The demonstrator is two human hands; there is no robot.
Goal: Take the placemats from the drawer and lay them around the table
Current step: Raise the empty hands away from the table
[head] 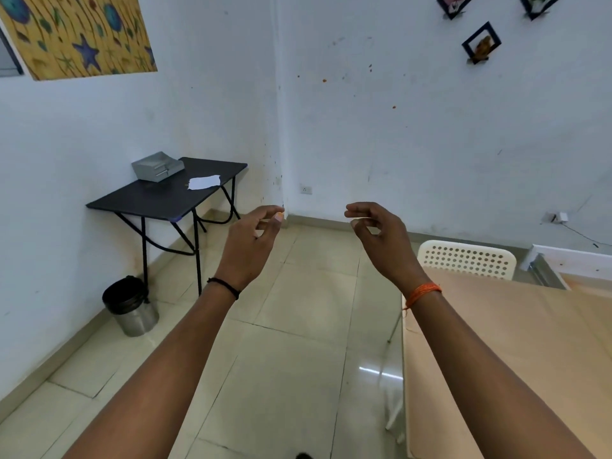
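Both my arms are stretched out in front of me over the tiled floor. My left hand (pixel 253 238) is raised with its fingers curled loosely and apart, holding nothing. My right hand (pixel 377 233) mirrors it, fingers curved and apart, also holding nothing. A light wooden table (pixel 516 346) fills the lower right, under my right forearm. On the small black folding table (pixel 155 197) at the far left stands a grey drawer unit (pixel 157 166), with a white sheet (pixel 204 182) beside it. No placemat is in sight.
A white perforated chair (pixel 467 260) stands at the far end of the wooden table. A metal waste bin (pixel 130 306) with a black liner sits by the left wall under the black table. White walls meet at a corner ahead.
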